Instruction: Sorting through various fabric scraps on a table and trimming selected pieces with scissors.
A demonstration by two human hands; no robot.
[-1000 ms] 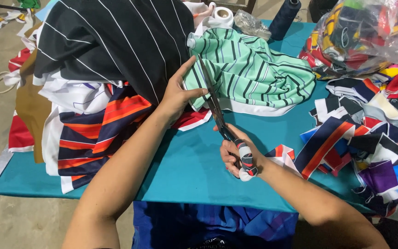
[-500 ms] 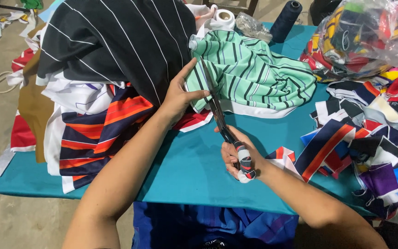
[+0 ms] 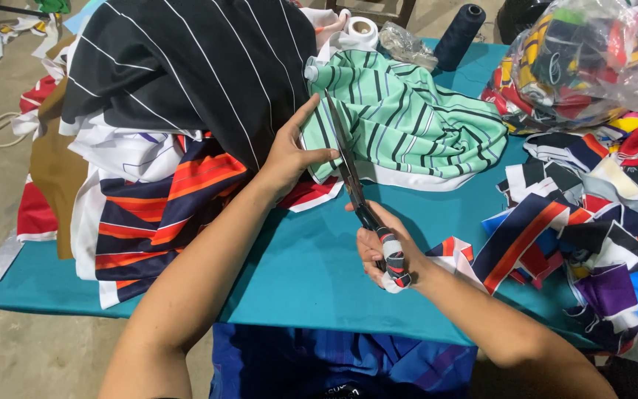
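- Left of my grip: a fabric pile, uncut.
- My left hand pinches the green striped cloth taut.
- My right hand is closed around the scissors, blades at the cloth's near edge; the cut looks barely begun.
- Right: cut scraps crowd the table.

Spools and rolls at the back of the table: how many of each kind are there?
Dark blue thread cone: 1
White roll: 1
Total: 2
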